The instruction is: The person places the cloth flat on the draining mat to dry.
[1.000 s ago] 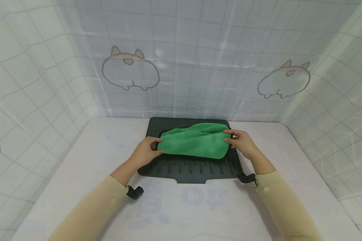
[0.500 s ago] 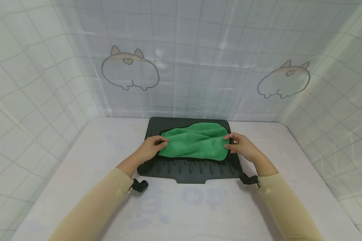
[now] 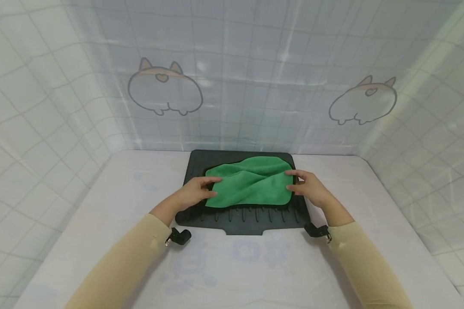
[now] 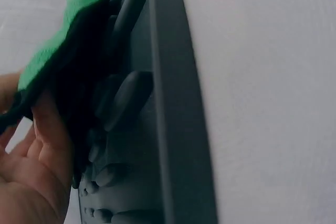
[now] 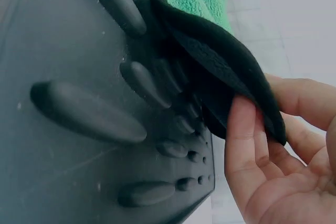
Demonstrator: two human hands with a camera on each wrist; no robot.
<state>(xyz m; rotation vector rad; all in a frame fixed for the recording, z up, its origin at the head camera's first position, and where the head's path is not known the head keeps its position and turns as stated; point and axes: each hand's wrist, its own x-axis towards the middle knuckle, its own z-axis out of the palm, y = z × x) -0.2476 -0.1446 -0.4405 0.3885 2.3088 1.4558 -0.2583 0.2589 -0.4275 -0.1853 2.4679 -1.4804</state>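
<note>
A green cloth [image 3: 255,189] with a dark edge and dark underside lies rumpled across a black ribbed mat [image 3: 243,219]. At its left end, my left hand [image 3: 195,193] pinches the edge; the left wrist view shows fingers on both faces of the cloth [image 4: 44,59]. My right hand [image 3: 311,188] holds the opposite end. Seen from the right wrist, the dark border [image 5: 226,43] is lifted off the mat's ribs [image 5: 86,111] and runs between thumb and fingers. Part of the underside is in shadow.
The mat rests on a pale patterned tabletop [image 3: 251,270], close to the back wall [image 3: 263,124]. Grid-printed sheeting also rises at left [image 3: 42,150] and right [image 3: 433,171]. A small black camera [image 3: 179,237] hangs at the left wrist, another camera [image 3: 315,230] at the right.
My left hand has shifted a little right over the cloth, and its thumb and fingers have spread. The cloth's near left corner has come toward me, and its folds have changed. The right hand barely moved.
</note>
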